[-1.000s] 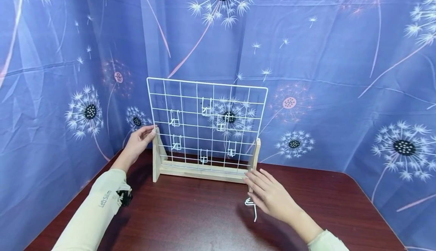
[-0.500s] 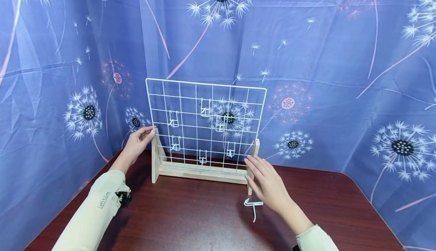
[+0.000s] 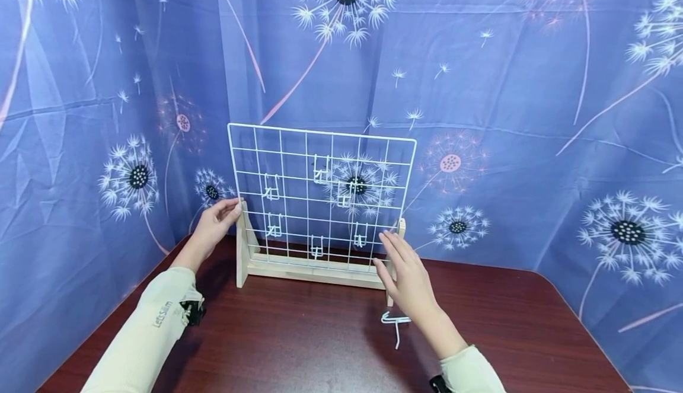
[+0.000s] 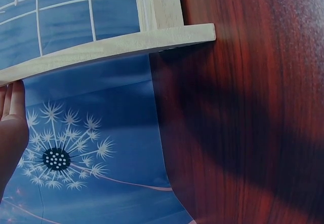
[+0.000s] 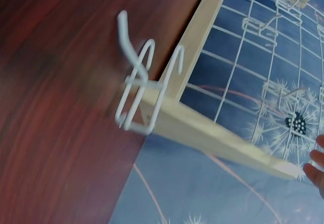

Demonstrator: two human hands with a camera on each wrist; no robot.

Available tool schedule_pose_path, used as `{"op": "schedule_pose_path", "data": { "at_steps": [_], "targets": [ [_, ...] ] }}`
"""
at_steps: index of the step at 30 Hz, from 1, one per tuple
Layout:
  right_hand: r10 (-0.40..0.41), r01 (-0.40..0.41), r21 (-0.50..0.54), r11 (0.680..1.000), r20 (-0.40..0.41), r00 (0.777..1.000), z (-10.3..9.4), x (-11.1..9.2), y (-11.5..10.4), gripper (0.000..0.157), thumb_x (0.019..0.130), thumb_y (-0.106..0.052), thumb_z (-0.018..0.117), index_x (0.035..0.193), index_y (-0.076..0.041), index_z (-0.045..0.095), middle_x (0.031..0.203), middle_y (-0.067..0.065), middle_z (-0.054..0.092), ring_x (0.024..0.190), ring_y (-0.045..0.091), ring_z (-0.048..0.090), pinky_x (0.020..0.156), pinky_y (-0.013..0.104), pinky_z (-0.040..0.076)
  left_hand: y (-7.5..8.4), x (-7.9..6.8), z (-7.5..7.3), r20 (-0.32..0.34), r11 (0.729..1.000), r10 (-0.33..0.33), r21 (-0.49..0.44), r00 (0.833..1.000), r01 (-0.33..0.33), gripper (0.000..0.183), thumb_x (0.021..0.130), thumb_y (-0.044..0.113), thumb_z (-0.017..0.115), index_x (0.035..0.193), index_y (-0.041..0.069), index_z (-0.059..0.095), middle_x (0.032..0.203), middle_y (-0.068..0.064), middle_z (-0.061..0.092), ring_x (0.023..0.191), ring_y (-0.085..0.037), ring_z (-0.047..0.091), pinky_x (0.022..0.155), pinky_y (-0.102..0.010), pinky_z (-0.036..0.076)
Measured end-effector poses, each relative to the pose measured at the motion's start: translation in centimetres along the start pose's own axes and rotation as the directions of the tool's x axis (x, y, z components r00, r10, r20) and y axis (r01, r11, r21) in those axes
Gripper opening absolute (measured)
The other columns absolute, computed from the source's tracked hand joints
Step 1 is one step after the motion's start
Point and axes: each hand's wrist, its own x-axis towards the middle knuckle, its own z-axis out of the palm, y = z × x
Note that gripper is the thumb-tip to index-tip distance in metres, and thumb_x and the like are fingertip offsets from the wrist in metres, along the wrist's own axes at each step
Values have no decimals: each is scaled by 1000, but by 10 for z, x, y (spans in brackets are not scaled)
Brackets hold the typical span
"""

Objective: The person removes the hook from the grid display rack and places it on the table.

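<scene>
A white wire grid panel (image 3: 322, 131) stands upright in a pale wooden stand (image 3: 315, 272), several white wire hooks (image 3: 317, 252) hanging on it. My left hand (image 3: 216, 224) pinches the top of the left upright (image 3: 242, 253) beside the grid's edge; in the left wrist view its fingertips (image 4: 16, 95) meet the wood. At the right upright (image 3: 402, 227), my right hand (image 3: 407, 277) is raised with fingers extended, holding nothing; touching cannot be told. One loose white hook (image 3: 397, 332) lies on the table just below that hand, large in the right wrist view.
The dark red-brown wooden table (image 3: 299, 334) has a rounded far right corner. Blue cloth (image 3: 480, 114) with a dandelion print hangs behind it and at both sides. A black wrist camera (image 3: 192, 312) sits at the left sleeve.
My right hand has moved up and left along the right upright, uncovering more of the loose hook and the upright's foot. The left hand keeps its hold; the grid stays in place.
</scene>
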Motion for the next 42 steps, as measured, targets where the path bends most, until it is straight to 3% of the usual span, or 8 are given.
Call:
{"op": "schedule_pose_path", "data": {
  "at_steps": [5, 10, 14, 24, 36, 42],
  "targets": [
    [136, -137, 58, 989, 22, 991, 13, 4, -7, 51, 87, -14, 70, 133, 3, 54, 133, 20, 55, 123, 37, 50, 102, 51, 41, 0, 0, 0, -5, 1000, -4, 5, 1000, 4, 51, 101, 24, 50, 139, -9, 42, 135, -30, 48, 97, 12, 48, 86, -6, 41],
    [275, -280, 90, 956, 64, 959, 25, 7, -14, 52, 91, -17, 67, 136, 2, 51, 136, 20, 52, 126, 36, 47, 102, 51, 41, 0, 0, 0, -4, 1000, -2, 0, 1000, 2, 51, 101, 23, 51, 138, -10, 42, 134, -31, 48, 96, 12, 49, 85, -6, 41],
    [344, -346, 120, 930, 45, 938, 31, 9, -19, 50, 91, -15, 66, 135, 4, 51, 136, 20, 52, 127, 36, 46, 103, 50, 41, -1, 1, 1, -1, 1000, -3, -6, 1000, 3, 50, 101, 23, 51, 139, -10, 42, 135, -30, 48, 97, 12, 49, 85, -6, 41],
    [450, -441, 201, 875, 0, 893, 46, 14, -30, 48, 90, -11, 67, 133, 6, 52, 133, 25, 52, 126, 37, 46, 103, 52, 39, -2, 1, 1, -6, 1000, -5, -8, 1000, 5, 49, 101, 21, 51, 139, -9, 41, 136, -30, 47, 96, 13, 49, 86, -5, 41],
    [570, -539, 254, 803, -62, 820, 60, 16, -40, 43, 91, -9, 64, 130, 7, 54, 129, 25, 56, 121, 37, 52, 100, 51, 43, 0, 1, 1, -12, 1000, -2, 0, 1000, 2, 50, 101, 22, 51, 138, -10, 42, 135, -31, 47, 97, 13, 48, 86, -5, 41],
    [587, -549, 268, 792, -90, 804, 68, 14, -40, 40, 92, -7, 63, 129, 8, 56, 126, 26, 57, 117, 39, 54, 98, 52, 44, 0, -1, 2, -15, 1000, 0, 1, 1000, 0, 50, 101, 23, 51, 138, -10, 42, 134, -31, 47, 96, 13, 48, 86, -5, 41]
  ]
}}
